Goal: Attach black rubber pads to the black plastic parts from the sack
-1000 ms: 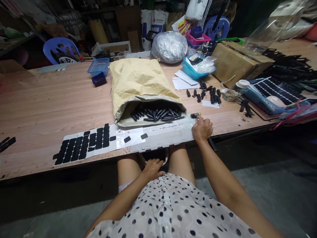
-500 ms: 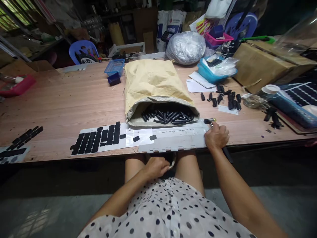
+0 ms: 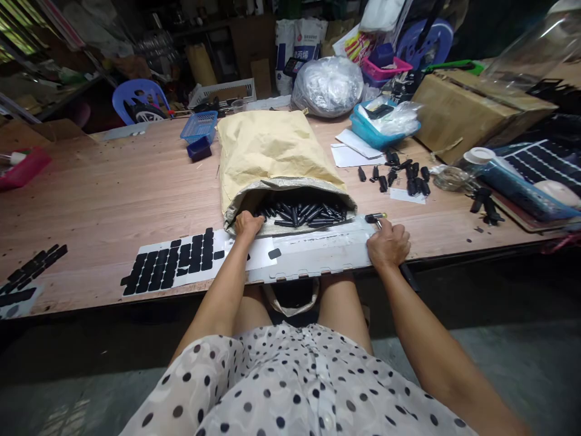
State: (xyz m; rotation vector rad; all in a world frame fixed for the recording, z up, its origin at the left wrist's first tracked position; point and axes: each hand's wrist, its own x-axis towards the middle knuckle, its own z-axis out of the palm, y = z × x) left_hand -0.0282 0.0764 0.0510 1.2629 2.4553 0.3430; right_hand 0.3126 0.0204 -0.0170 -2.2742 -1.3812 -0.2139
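A tan paper sack [image 3: 267, 154] lies on the wooden table [image 3: 113, 194], its mouth facing me and full of black cylindrical pieces [image 3: 304, 214]. My left hand [image 3: 247, 224] reaches into the left corner of the sack's mouth, fingers curled among the pieces. My right hand [image 3: 388, 244] rests closed at the table's front edge, gripping a thin tool [image 3: 376, 219] with a black and yellow tip. Between the hands lies a long white sheet [image 3: 313, 254]; its left part carries rows of black pads [image 3: 175, 263].
Loose black pieces [image 3: 399, 174] and papers lie at right, by a blue tray [image 3: 381, 130] and a cardboard box [image 3: 472, 109]. A small blue basket [image 3: 200, 126] stands at the back. More black pads [image 3: 27, 275] lie at far left. A plastic-wrapped bundle [image 3: 327, 86] sits behind the sack.
My left hand rose from my lap and reached into the sack's mouth. My right hand stayed at the table edge with the tool. The view shifted slightly.
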